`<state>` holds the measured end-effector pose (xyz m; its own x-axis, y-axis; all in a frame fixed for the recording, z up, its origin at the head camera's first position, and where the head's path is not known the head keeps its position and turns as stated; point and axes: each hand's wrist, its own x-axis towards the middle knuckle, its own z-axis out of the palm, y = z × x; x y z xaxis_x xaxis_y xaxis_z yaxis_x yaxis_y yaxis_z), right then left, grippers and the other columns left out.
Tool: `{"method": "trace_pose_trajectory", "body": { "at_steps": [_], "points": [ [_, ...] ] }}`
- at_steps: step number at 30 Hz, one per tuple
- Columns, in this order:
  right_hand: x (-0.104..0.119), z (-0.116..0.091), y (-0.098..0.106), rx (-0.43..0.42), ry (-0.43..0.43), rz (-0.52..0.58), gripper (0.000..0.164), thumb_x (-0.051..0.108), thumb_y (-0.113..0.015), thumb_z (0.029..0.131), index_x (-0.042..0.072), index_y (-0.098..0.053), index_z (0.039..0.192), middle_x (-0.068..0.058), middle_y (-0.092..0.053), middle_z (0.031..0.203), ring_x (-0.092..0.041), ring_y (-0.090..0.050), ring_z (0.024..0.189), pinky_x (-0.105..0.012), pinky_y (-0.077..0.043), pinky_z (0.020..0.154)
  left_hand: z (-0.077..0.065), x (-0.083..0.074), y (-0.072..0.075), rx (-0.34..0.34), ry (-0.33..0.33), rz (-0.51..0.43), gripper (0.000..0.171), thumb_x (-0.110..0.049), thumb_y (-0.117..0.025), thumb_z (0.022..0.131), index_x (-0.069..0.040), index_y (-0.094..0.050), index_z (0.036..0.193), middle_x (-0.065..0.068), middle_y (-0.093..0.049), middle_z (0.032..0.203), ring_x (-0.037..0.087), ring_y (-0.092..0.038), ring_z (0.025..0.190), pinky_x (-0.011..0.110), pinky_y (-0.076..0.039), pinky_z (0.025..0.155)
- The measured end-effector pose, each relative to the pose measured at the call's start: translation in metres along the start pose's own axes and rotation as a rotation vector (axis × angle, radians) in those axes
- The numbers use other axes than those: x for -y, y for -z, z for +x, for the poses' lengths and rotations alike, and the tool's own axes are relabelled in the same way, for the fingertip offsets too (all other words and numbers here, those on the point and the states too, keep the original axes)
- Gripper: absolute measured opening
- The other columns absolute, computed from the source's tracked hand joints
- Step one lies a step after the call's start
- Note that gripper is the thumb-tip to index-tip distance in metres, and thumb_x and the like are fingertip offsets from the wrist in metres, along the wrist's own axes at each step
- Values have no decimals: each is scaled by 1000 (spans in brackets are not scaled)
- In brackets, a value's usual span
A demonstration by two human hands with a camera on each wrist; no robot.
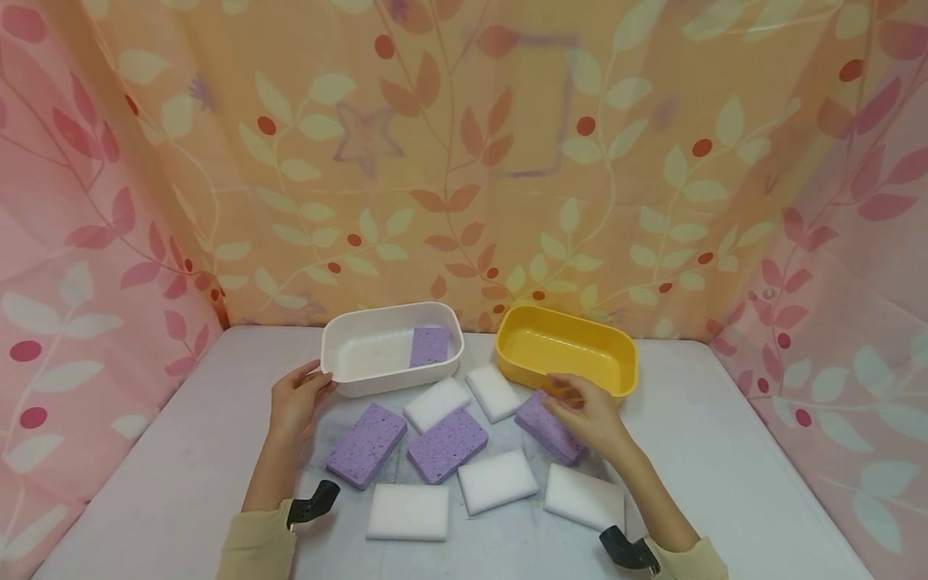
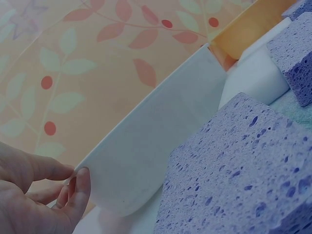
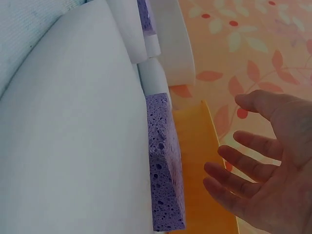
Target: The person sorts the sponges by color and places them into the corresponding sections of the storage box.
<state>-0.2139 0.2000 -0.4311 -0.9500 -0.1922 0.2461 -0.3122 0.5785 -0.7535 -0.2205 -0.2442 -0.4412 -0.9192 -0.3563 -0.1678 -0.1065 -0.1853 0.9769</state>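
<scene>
At its front left corner, my left hand point(image 1: 296, 401) pinches the rim of a white plastic tub point(image 1: 395, 381) between thumb and fingers. One purple sponge point(image 1: 429, 346) lies inside that tub, at its right end. My right hand point(image 1: 593, 415) hovers over another purple sponge point(image 1: 542, 427), in front of the yellow tub point(image 1: 565, 342). In the right wrist view its fingers point(image 3: 243, 163) are spread and loosely bent, apart from the sponge and holding nothing. Two more purple sponges, one at left point(image 1: 367, 445) and one in the middle point(image 1: 448, 445), lie near the white tub.
Several white sponge blocks lie in front of the tubs, among them one at the front point(image 1: 408, 512), one in the middle point(image 1: 498, 482) and one at right point(image 1: 584, 496). A greyish cloth point(image 1: 395, 467) lies beneath. Patterned curtains point(image 1: 464, 161) surround the white table point(image 1: 181, 451).
</scene>
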Motion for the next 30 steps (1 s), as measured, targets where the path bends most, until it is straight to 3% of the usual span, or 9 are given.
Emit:
{"method": "trace_pose_trajectory", "body": {
  "at_steps": [30],
  "points": [
    [-24, -2, -5, 138, -9, -66, 53, 23, -80, 95, -5, -64, 137, -22, -67, 136, -44, -63, 124, -61, -52, 107, -1, -2, 0, 2, 16, 10, 57, 6, -58, 104, 10, -37, 158, 0, -57, 100, 1, -68, 82, 16, -60, 86]
  ]
}}
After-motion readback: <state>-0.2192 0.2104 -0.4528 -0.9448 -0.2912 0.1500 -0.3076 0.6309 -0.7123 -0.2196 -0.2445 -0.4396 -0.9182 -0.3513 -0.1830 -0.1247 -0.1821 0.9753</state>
